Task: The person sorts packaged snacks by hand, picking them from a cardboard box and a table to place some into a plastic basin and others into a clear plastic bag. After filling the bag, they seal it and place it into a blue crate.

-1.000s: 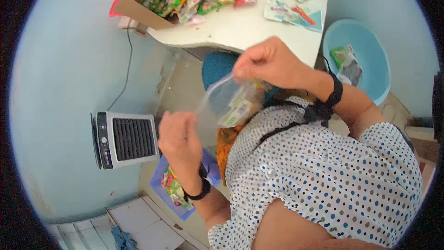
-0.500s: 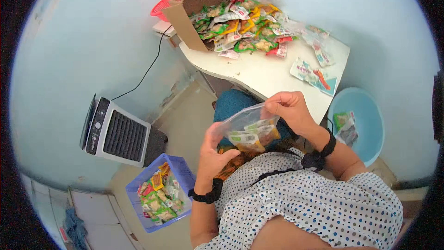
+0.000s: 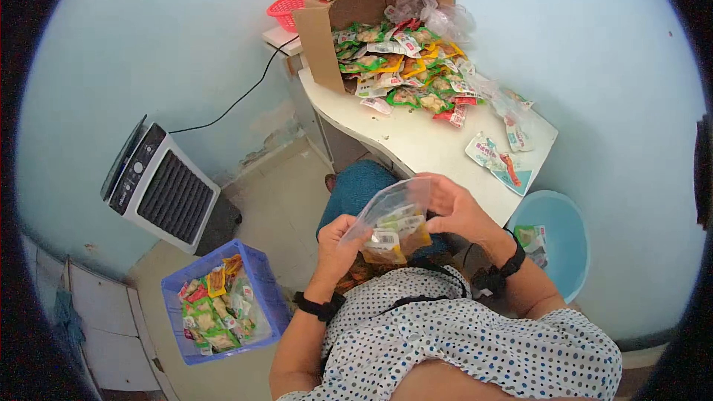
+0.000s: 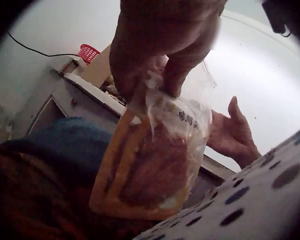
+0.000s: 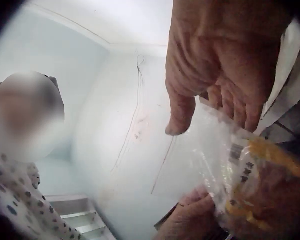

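A clear plastic bag (image 3: 394, 212) with several small packets (image 3: 386, 241) inside is held above the lap. My left hand (image 3: 338, 249) pinches its left edge between thumb and fingers. On the other side is my right hand (image 3: 460, 212), its fingers extended against the bag and its thumb standing apart, as the right wrist view shows. Seen from the left wrist, an orange-edged packet (image 4: 157, 172) with brownish contents shows through the film, and the right hand's open palm (image 4: 230, 132) lies behind it.
On the white table (image 3: 416, 141), a tipped cardboard box (image 3: 319, 48) spills snack packets (image 3: 416, 67). Two flat pouches (image 3: 497, 163) lie near its right end. A blue basin (image 3: 564, 245) stands right, a purple crate (image 3: 275, 282) of packets lower left, beside an air cooler (image 3: 174, 197).
The hands have drawn closer to the body with the bag. The right hand's pinch on the bag's edge has loosened into extended fingers. The head view has shifted, showing more of the crate.
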A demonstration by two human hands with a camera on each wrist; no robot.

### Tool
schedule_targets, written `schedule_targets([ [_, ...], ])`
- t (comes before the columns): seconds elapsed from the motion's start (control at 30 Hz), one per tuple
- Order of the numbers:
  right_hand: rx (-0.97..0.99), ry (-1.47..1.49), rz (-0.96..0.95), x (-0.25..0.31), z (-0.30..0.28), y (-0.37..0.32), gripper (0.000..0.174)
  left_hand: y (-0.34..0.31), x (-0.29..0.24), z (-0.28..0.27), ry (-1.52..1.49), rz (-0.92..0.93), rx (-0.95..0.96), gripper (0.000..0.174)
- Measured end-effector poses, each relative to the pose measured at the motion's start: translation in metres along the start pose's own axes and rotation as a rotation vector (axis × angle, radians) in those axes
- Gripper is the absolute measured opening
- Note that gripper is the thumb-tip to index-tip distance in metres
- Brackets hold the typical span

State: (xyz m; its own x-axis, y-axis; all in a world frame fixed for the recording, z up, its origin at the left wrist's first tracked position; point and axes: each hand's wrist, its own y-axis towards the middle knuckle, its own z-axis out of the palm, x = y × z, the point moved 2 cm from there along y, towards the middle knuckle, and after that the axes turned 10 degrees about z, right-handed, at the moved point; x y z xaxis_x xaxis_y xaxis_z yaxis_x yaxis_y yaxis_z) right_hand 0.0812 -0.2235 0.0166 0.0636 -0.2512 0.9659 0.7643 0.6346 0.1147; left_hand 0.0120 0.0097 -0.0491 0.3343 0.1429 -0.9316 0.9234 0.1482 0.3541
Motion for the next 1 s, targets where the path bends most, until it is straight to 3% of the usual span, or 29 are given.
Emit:
schedule_targets([
  [0.07,0.101,-0.084,0.095,-0.022,-0.015,0.002,0.074,0.001,0.001,0.000,-0.015,0.017,0.005,0.007],
  [0.17,0.035,-0.175,0.226,-0.041,-0.025,0.005,0.070,0.001,0.002,-0.001,-0.012,0.039,0.029,0.007],
  [0.27,0.041,-0.247,0.169,-0.054,-0.023,0.011,0.070,0.002,0.004,0.000,0.006,0.030,0.015,0.007],
  [0.37,0.014,-0.227,0.194,-0.053,-0.010,0.008,0.053,0.004,-0.009,0.002,0.027,0.030,-0.014,0.008],
  [0.47,-0.140,-0.285,0.270,-0.066,-0.016,0.011,0.032,0.004,-0.004,0.000,-0.020,-0.032,-0.020,0.011],
  [0.5,-0.174,-0.293,0.201,-0.064,-0.014,0.011,0.021,0.004,0.005,-0.002,-0.028,-0.038,-0.016,0.013],
  [0.57,-0.180,-0.299,0.165,-0.067,-0.015,0.012,0.023,0.003,0.011,-0.002,-0.104,-0.110,-0.023,0.019],
  [0.7,-0.262,-0.319,0.091,-0.073,-0.011,0.013,0.025,0.008,0.014,-0.003,-0.059,0.105,0.051,0.022],
  [0.8,-0.312,-0.386,0.006,-0.078,-0.012,0.016,0.026,0.010,0.026,-0.003,-0.150,0.103,0.036,0.019],
  [1.0,-0.207,-0.356,-0.086,-0.090,-0.024,0.010,0.027,0.009,0.040,-0.014,-0.355,-0.084,0.109,0.020],
])
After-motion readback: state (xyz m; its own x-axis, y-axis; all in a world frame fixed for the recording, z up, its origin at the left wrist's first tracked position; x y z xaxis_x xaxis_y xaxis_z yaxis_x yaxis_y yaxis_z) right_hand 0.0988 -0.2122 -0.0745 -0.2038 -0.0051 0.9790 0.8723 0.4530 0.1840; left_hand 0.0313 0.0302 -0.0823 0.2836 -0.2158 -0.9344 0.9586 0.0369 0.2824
